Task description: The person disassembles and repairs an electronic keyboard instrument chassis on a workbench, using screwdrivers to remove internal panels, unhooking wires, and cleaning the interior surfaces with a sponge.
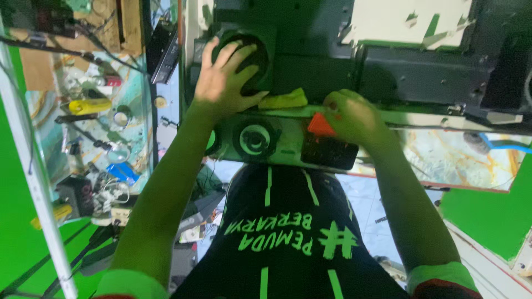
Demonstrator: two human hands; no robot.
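the left hand [224,77] lies flat with fingers spread on the round black speaker cone [246,52] set in the top of a dark speaker cabinet [310,61]. the right hand [354,117] is curled shut on an orange triangular plastic piece [320,125] at the cabinet's front edge, just beside a crumpled yellow cloth [284,100]. a glass shelf of small tools [91,127] stands well apart on the left.
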